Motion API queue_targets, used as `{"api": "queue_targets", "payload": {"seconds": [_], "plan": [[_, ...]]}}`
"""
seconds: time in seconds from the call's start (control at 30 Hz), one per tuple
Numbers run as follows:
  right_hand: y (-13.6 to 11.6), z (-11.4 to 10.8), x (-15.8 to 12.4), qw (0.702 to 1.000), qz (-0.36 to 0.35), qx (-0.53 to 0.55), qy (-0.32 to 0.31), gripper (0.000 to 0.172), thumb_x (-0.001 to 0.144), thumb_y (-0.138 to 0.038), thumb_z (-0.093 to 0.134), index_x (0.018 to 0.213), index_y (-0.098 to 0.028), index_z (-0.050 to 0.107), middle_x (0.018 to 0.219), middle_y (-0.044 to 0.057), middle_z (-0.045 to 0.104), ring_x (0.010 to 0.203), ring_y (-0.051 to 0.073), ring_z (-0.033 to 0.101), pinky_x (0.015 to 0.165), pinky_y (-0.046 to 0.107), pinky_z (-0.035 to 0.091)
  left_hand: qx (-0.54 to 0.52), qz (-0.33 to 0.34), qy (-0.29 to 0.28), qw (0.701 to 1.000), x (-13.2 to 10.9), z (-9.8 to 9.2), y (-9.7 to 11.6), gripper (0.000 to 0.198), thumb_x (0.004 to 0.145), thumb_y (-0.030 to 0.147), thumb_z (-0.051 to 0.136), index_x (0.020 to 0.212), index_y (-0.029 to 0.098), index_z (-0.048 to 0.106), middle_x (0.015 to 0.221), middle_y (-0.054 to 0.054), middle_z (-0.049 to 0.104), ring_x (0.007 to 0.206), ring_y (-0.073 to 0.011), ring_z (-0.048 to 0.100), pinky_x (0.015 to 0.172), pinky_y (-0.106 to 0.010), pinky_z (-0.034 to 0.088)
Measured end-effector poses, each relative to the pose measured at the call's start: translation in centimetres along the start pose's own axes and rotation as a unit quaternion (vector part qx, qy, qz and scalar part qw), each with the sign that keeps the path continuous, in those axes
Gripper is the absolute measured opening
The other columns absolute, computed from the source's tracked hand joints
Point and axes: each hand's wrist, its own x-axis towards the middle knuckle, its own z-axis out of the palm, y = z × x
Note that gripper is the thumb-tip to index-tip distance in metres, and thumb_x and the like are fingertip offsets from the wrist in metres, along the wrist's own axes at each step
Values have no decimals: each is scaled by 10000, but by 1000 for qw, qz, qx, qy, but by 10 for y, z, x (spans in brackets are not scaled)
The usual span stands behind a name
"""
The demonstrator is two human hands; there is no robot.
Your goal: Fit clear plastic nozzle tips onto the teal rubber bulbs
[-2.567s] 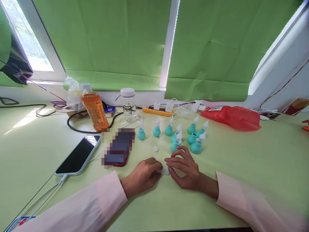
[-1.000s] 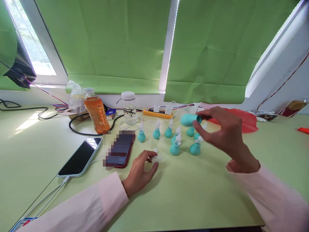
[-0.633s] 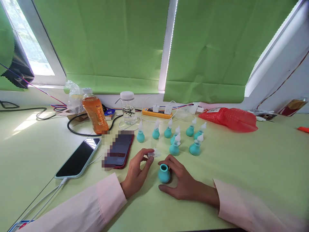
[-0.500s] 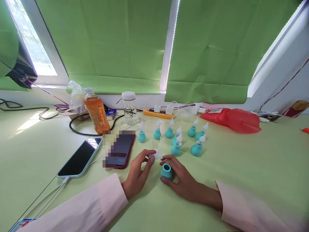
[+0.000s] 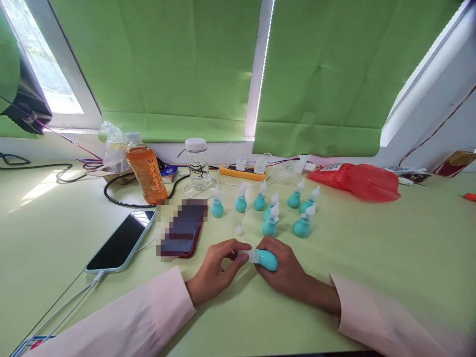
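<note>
A teal bulb (image 5: 268, 260) is pointing left at the near centre of the table (image 5: 334, 322), its mouth meeting a clear nozzle (image 5: 253, 256)
The right hand (image 5: 285, 267) is clasping the bulb; the left hand (image 5: 218, 267) is pinching the nozzle; a white tip (image 5: 239, 230) is lying beyond them, and eight nozzle-topped bulbs (image 5: 269, 227) are standing farther off

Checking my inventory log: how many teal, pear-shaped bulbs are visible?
9: one teal bulb in the right hand; standing on the pale green tabletop, three left bulbs, two middle bulbs, three right bulbs. The hand may hide others.
</note>
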Motion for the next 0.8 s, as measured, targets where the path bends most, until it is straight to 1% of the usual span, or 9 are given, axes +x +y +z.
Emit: {"api": "queue_targets", "payload": {"seconds": [0.07, 0.17, 0.27, 0.37, 0.47, 0.57, 0.67, 0.8], "plan": [[0, 0, 0, 1000, 10, 9, -4, 91, 637, -122, 472, 684, -190, 433, 613, -7, 471, 544, 122, 443, 489, 233, 347, -27, -40, -10, 999, 0, 1, 0, 210, 777, 289, 475, 889, 147, 584, 682, -30, 564, 582, -106, 511, 536, -218, 448], [-1, 0, 0, 1000, 8, 16, -1, 102, 629, -114, 467, 677, -192, 422, 595, -15, 455, 525, 117, 431, 475, 226, 334, -64, -103, -30, 992, 2, 2, 2, 231, 772, 319, 476, 883, 140, 573, 617, 1, 511, 469, -74, 469, 446, -195, 419], [-2, 0, -2, 1000, 9, 15, 2, 110, 617, -105, 461, 668, -192, 417, 588, -17, 443, 517, 115, 426, 470, 224, 325, -77, -124, -29, 989, 3, 2, 3, 233, 763, 331, 485, 856, 133, 567, 562, 27, 449, 428, -61, 434, 398, -180, 386], [-1, 1, -2, 1000, 7, 3, 2, 121, 601, -92, 453, 667, -188, 420, 593, -11, 449, 522, 119, 428, 472, 227, 317, -94, -135, -30, 986, 4, 1, 3, 244, 752, 332, 498, 859, 124, 569, 556, 30, 435, 427, -60, 433, 381, -172, 380], [1, 1, -2, 1000, -2, -3, -4, 126, 580, -84, 444, 653, -185, 425, 591, -6, 456, 526, 123, 429, 469, 228, 307, -94, -130, -42, 986, 3, 1, 3, 245, 738, 320, 518, 858, 116, 584, 567, 21, 459, 436, -61, 441, 399, -178, 401], [-1, -1, 0, 999, 9, 26, -16, 133, 555, -78, 445, 639, -182, 434, 580, -13, 459, 520, 115, 426, 472, 222, 308, -95, -116, -50, 987, 2, 1, 4, 248, 735, 312, 521, 853, 105, 589, 609, -5, 503, 455, -67, 460, 428, -194, 440], [-4, -2, 2, 996, 54, 68, -34, 125, 535, -79, 457, 613, -175, 447, 556, -28, 454, 505, 101, 412, 477, 213, 313, -85, -91, -46, 991, 1, 1, 7, 239, 747, 311, 505, 852, 111, 584, 637, -25, 544, 475, -80, 496, 445, -203, 464], [-6, -5, 4, 978, 119, 137, -101, 85, 546, -87, 466, 581, -164, 457, 509, -50, 408, 486, 77, 365, 448, 188, 287, 3, -35, -44, 998, 0, 0, 8, 187, 758, 287, 500, 831, 140, 590, 609, -19, 576, 482, -90, 512, 441, -190, 442]]}}
